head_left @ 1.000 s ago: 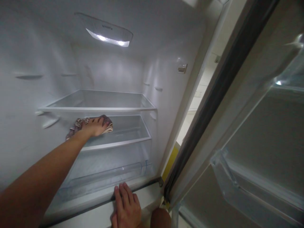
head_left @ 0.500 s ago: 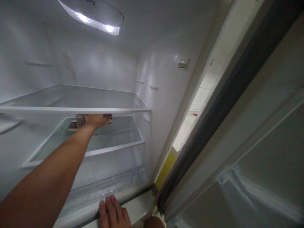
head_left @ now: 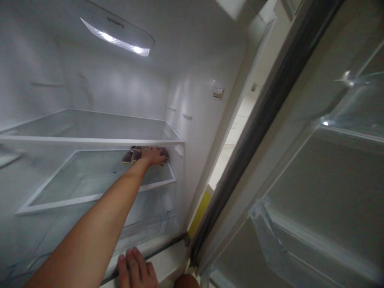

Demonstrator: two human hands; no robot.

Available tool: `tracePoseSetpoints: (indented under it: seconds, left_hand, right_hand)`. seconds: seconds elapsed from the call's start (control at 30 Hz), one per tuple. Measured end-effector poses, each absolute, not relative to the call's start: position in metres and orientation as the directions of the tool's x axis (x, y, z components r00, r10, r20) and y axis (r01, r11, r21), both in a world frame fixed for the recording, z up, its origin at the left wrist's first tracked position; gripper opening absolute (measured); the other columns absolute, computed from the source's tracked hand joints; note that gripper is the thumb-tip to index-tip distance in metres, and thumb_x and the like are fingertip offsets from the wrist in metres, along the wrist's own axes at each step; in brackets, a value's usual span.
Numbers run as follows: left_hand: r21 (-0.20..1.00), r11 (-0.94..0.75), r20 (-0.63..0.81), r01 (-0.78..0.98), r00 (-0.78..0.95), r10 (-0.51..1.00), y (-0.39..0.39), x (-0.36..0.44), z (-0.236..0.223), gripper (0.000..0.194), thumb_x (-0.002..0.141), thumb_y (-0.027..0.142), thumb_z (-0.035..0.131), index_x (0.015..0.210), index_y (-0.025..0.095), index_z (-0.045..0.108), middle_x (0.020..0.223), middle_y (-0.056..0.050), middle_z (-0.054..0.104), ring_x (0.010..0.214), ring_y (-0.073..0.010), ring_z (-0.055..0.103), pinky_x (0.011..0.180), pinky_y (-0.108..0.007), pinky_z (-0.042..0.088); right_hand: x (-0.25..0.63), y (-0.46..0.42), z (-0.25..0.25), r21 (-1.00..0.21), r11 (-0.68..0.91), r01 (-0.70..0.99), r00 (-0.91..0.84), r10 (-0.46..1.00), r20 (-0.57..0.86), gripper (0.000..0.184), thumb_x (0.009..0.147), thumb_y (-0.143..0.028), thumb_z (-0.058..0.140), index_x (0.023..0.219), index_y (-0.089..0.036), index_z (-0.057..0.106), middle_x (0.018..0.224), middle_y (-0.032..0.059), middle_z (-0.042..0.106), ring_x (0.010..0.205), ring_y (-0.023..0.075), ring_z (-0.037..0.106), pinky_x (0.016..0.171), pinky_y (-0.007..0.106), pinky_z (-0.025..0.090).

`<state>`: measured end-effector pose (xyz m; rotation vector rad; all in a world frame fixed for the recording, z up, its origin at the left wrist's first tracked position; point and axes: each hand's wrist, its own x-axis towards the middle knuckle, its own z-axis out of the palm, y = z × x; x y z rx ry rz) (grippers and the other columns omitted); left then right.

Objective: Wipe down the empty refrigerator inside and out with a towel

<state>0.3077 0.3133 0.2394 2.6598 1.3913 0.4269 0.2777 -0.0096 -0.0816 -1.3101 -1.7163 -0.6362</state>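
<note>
- Rightward along the lower shelf (head_left: pixel 87 178), the left hand (head_left: pixel 153 155) and patterned cloth (head_left: pixel 128 158) had moved, reaching its back right corner.
- The left hand pressed over the cloth, fingers apart.
- The right hand (head_left: pixel 138 273) rested at the refrigerator's front edge (head_left: pixel 164 251), fingers extended, holding nothing visible.
- Above the cloth sat the upper shelf (head_left: pixel 114 127).

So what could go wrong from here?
Your left hand has the cloth just below the upper shelf, so your knuckles might bump it. Pressing near the right end of the lower shelf could tip it if it's loose. And your right hand rests on the fridge's front edge, where the open door might pinch it.
</note>
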Motion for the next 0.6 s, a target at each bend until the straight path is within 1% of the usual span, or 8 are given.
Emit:
tracePoseSetpoints:
  seconds: [0.07,0.17,0.3,0.37,0.43,0.5,0.57,0.6]
  left_hand:
    - [0.214,-0.584,0.18,0.783,0.556,0.812,0.297,0.304,0.243,0.05,0.104,0.05,0.071,0.145,0.022,0.065,0.155,-0.013,0.061,0.141,-0.0343,0.06,0.119,-0.064,0.049]
    - [0.211,-0.639,0.166,0.74,0.617,0.769,0.263,0.296,0.248,0.047,0.104,0.047,0.072,0.143,0.022,0.066,0.154,-0.013,0.061,0.139,-0.0333,0.061,0.118,-0.062,0.05]
    - [0.274,-0.712,0.152,0.647,0.702,0.696,0.204,0.285,0.25,0.043,0.101,0.045,0.076,0.137,0.021,0.069,0.15,-0.012,0.065,0.138,-0.0324,0.06,0.118,-0.061,0.049]
    - [0.354,-0.724,0.163,0.592,0.724,0.671,0.174,0.276,0.252,0.036,0.096,0.042,0.08,0.125,0.022,0.075,0.138,-0.01,0.071,0.133,-0.0315,0.064,0.118,-0.058,0.048]
    - [0.466,-0.71,0.198,0.529,0.719,0.666,0.145,0.262,0.257,0.023,0.086,0.036,0.082,0.105,0.023,0.08,0.12,-0.009,0.078,0.122,-0.0316,0.069,0.116,-0.051,0.049]
    - [0.597,-0.665,0.256,0.448,0.68,0.687,0.117,0.241,0.261,0.016,0.079,0.035,0.077,0.09,0.024,0.08,0.105,-0.008,0.081,0.113,-0.0319,0.073,0.111,-0.045,0.052]
    - [0.73,-0.59,0.314,0.344,0.598,0.737,0.088,0.214,0.263,0.025,0.079,0.041,0.07,0.094,0.023,0.08,0.104,-0.008,0.082,0.111,-0.031,0.074,0.107,-0.041,0.055]
    - [0.786,-0.546,0.332,0.291,0.547,0.769,0.071,0.2,0.262,0.032,0.08,0.045,0.066,0.1,0.023,0.08,0.107,-0.008,0.082,0.111,-0.0301,0.074,0.104,-0.041,0.057]
  right_hand:
    - [0.285,-0.018,-0.069,-0.101,0.349,0.932,-0.139,0.598,0.79,0.082,0.092,-0.047,0.061,0.169,-0.02,0.049,0.15,0.0061,0.072,0.131,0.0289,0.074,0.076,0.036,0.067]
    - [0.292,-0.028,-0.053,-0.163,0.381,0.91,-0.207,0.758,0.618,0.102,0.082,-0.042,0.067,0.176,-0.017,0.034,0.163,0.0125,0.06,0.145,0.036,0.064,0.097,0.046,0.066]
    - [0.293,-0.035,-0.041,-0.285,0.375,0.882,-0.211,0.855,0.473,0.102,0.086,-0.041,0.067,0.178,-0.021,0.028,0.17,0.0146,0.051,0.158,0.0394,0.05,0.116,0.055,0.056]
    - [0.293,-0.036,-0.036,-0.333,0.365,0.869,-0.197,0.874,0.445,0.095,0.091,-0.044,0.065,0.177,-0.023,0.031,0.172,0.0146,0.049,0.16,0.0391,0.046,0.12,0.056,0.052]
    - [0.292,-0.038,-0.03,-0.373,0.355,0.857,-0.187,0.89,0.415,0.09,0.094,-0.048,0.064,0.176,-0.024,0.033,0.173,0.0141,0.047,0.162,0.0385,0.043,0.123,0.057,0.049]
    - [0.292,-0.04,-0.022,-0.399,0.35,0.848,-0.185,0.899,0.396,0.088,0.096,-0.047,0.064,0.176,-0.024,0.035,0.174,0.014,0.046,0.163,0.038,0.042,0.125,0.057,0.046]
    - [0.292,-0.042,-0.012,-0.426,0.343,0.837,-0.172,0.904,0.39,0.085,0.095,-0.043,0.066,0.173,-0.022,0.041,0.173,0.0154,0.048,0.162,0.0385,0.042,0.125,0.057,0.046]
    - [0.291,-0.043,-0.006,-0.439,0.339,0.832,-0.162,0.905,0.393,0.08,0.094,-0.041,0.068,0.169,-0.021,0.048,0.169,0.0165,0.052,0.159,0.0391,0.046,0.124,0.057,0.047]
